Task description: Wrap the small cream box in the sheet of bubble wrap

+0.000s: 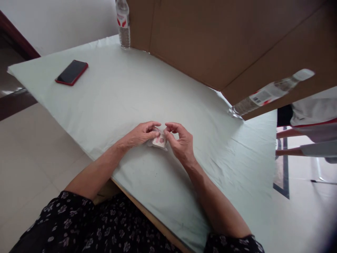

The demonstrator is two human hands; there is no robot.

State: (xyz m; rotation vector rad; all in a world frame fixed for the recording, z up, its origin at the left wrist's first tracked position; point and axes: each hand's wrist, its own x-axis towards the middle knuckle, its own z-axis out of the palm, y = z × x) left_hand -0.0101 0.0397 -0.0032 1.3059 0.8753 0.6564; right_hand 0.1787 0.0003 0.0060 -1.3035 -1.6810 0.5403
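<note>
Small red-printed packet (160, 141) in clear plastic, over tabletop (105, 102). Left hand (143, 133) grips it, thumb on top; right hand (182, 141) half-curled at its edge, contact unclear. Probably light, film slippery; hold by sides.

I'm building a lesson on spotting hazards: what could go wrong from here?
The plastic-wrapped packet might slip, since the left hand seems its main hold. A bump to the brown cardboard panel might topple the water bottle beside it at right. The smartphone lies toward the left edge of the tablecloth; a tug might drop it.
</note>
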